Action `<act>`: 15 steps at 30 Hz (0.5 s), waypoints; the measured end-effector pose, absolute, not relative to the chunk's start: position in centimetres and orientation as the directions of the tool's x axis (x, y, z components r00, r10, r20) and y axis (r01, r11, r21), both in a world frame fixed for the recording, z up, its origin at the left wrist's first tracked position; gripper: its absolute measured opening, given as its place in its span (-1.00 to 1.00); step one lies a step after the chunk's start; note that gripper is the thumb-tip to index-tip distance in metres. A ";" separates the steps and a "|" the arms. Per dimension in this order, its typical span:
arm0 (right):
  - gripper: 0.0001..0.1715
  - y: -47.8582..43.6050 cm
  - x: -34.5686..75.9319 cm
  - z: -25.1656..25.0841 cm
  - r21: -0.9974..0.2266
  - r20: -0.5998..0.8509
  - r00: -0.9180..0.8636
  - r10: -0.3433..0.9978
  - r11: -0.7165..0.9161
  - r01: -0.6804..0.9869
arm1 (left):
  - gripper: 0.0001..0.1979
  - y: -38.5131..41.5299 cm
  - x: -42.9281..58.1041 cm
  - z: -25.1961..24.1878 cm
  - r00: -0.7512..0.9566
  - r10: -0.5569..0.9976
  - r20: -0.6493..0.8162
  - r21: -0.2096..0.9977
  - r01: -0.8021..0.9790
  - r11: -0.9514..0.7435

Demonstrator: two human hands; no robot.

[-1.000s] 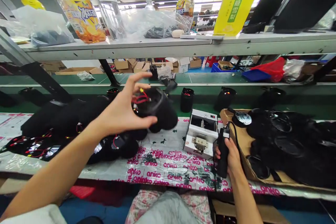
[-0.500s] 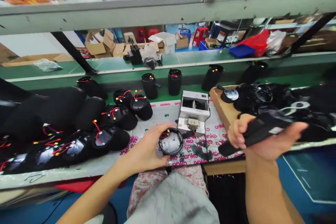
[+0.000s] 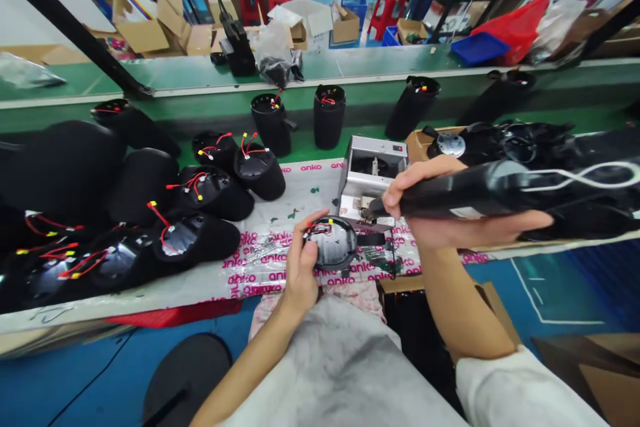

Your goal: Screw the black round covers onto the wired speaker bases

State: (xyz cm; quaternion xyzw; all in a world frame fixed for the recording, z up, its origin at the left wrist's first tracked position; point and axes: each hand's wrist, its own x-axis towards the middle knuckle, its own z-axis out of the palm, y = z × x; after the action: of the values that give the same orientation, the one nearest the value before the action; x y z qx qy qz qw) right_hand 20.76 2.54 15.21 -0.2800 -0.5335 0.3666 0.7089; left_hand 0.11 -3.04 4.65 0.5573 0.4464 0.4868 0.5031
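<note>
left hand: grip closed on round black cap, 6 o'clock on bench | right hand: grip closed around black tube, 3 o'clock, near white machine | technique: hold both steady, red wires unpinched

1. I see a long bench with a plastic "anko" sheet on it.
2. Black round shells with red wires lie on the left.
3. A metal machine sits in the middle.
4. A brown cardboard tray sits on the right.
</note>
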 end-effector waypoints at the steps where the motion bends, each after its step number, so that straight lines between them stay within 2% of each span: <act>1: -0.01 3.0 20.5 14.1 -0.760 0.571 0.189 0.799 0.601 -0.247 | -0.37 -2.8 0.4 4.6 0.132 0.986 0.099 0.995 -0.012 -0.099; 3: -0.02 3.6 20.2 12.2 -0.735 0.572 0.233 0.786 0.618 -0.280 | -0.37 -2.0 0.9 4.4 0.179 0.977 0.113 0.993 -0.058 -0.104; 5: -0.03 3.9 20.2 11.2 -0.764 0.534 0.205 0.820 0.572 -0.297 | -0.36 -1.1 1.0 4.1 0.264 0.958 0.110 0.993 -0.079 -0.092; 8: 0.03 4.2 20.7 11.4 -0.814 0.476 0.136 0.869 0.493 -0.307 | -0.32 0.2 0.5 3.8 0.378 0.920 0.098 0.995 -0.048 -0.086; 10: 0.07 4.2 21.3 11.9 -0.836 0.443 0.096 0.891 0.449 -0.315 | -0.35 0.8 -0.4 4.6 0.384 0.912 0.145 0.989 -0.057 -0.133; 12: 0.08 4.2 21.9 12.2 -0.854 0.392 0.069 0.917 0.391 -0.343 | -0.28 0.8 -1.2 7.4 0.343 0.904 0.257 0.966 -0.106 -0.234; 15: 0.03 4.1 22.8 12.4 -0.860 0.343 0.058 0.938 0.338 -0.383 | -0.12 -0.4 -1.1 15.4 0.233 0.875 0.424 0.904 -0.168 -0.393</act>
State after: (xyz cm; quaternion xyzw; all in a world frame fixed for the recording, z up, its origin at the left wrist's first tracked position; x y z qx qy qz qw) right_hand 22.77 4.08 12.36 -0.2920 -0.4747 0.4957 0.6661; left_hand -1.14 -0.42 15.42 0.6265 0.2822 0.5513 0.4732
